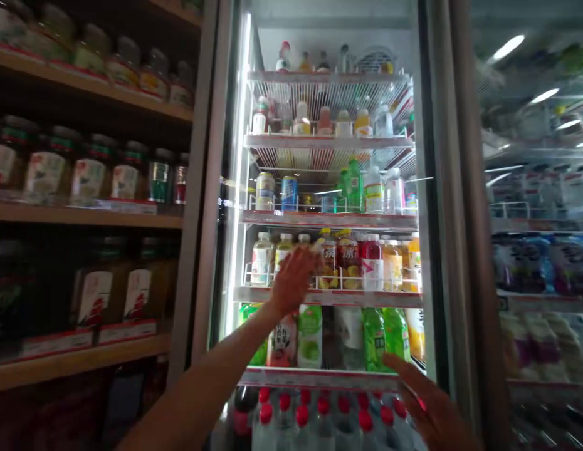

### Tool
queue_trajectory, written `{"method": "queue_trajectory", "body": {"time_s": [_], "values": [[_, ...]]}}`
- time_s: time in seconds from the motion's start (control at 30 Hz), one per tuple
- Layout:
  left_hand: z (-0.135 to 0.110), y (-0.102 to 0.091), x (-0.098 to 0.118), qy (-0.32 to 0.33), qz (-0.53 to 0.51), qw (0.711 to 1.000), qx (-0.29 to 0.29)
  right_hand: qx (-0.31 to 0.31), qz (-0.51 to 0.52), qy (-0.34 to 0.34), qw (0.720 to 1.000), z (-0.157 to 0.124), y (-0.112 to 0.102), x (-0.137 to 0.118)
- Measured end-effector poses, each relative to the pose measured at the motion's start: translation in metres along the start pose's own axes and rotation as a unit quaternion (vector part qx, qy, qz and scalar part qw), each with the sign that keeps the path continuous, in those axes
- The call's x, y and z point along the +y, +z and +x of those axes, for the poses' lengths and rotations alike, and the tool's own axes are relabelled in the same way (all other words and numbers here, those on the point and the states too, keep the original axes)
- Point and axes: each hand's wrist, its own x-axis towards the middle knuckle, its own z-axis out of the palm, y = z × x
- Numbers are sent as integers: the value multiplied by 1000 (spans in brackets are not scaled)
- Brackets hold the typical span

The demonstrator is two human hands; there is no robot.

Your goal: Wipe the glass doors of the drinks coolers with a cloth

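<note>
My left hand (294, 279) reaches across the front of a lit drinks cooler, at the height of a shelf of bottled drinks. Its fingers look stretched out but are blurred, and I cannot tell whether they touch a bottle. Just right of it stand yellow-capped tea bottles (328, 260), and a white-capped bottle (262, 258) is to its left. My right hand (425, 401) is low at the right, fingers extended and apart, holding nothing visible. Nearest to it are green drink bottles (373, 338) on the shelf below.
Red-capped bottles (323, 407) fill the cooler's bottom. Cans (289, 193) and more bottles stand on the upper wire shelves (329, 143). A metal door frame (472, 219) rises at right, beside another cooler section. Wooden shelves (84, 214) with jars are at left.
</note>
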Motion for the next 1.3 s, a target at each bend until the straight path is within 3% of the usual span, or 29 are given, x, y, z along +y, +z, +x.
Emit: {"method": "queue_trajectory", "body": {"time_s": [0.03, 0.1, 0.17, 0.27, 0.37, 0.43, 0.47, 0.53, 0.57, 0.6, 0.67, 0.8, 0.87, 0.9, 0.93, 1.03, 1.1, 1.13, 1.2, 1.3], "values": [[-10, 4, 14, 60, -23, 997, -43, -6, 6, -35, 999, 24, 14, -19], [-22, 6, 25, 76, -54, 992, -83, 0, 22, -134, 991, 73, 47, -58], [-24, -2, 12, 51, -61, 992, -100, 18, 8, -213, 977, 117, 83, -94], [-31, -22, -24, -15, -24, 993, -112, 78, -73, -207, 973, 164, 119, -128], [-65, -37, -38, -82, 18, 988, -126, 99, -150, -235, 955, 209, 119, -139], [-94, -41, -31, -105, 30, 984, -138, 92, -158, -308, 933, 250, 104, -144], [-106, -41, -24, -108, 32, 983, -145, 118, -152, -317, 929, 272, 97, -148], [-123, -39, -12, -104, 33, 981, -161, 220, -123, -253, 934, 308, 88, -159], [-128, -38, -6, -105, 34, 980, -166, 233, -117, -237, 936, 318, 91, -165], [-132, -38, -2, -112, 38, 979, -169, 222, -116, -245, 936, 319, 97, -171], [-141, -39, 8, -126, 46, 975, -177, 127, -130, -339, 923, 294, 122, -178], [-179, -55, 29, -92, 44, 962, -253, -82, -139, -549, 820, 200, 172, -167], [-200, -66, 38, -46, 32, 950, -307, -142, -130, -607, 771, 182, 175, -161], [-208, -70, 40, -30, 25, 944, -328, -155, -126, -619, 759, 187, 169, -161], [-212, -74, 42, -22, 18, 939, -344, -144, -123, -608, 771, 199, 161, -164], [-214, -77, 45, -46, -6, 933, -358, -7, -121, -456, 882, 249, 135, -181], [-210, -75, 48, -73, -22, 931, -357, 45, -122, -373, 919, 257, 132, -189], [-209, -75, 51, -83, -28, 930, -357, 37, -126, -369, 920, 247, 138, -189], [-208, -75, 57, -98, -33, 927, -361, -21, -131, -421, 897, 206, 157, -178], [-211, -81, 64, -63, -46, 923, -377, -137, -131, -550, 813, 143, 176, -143]]}}
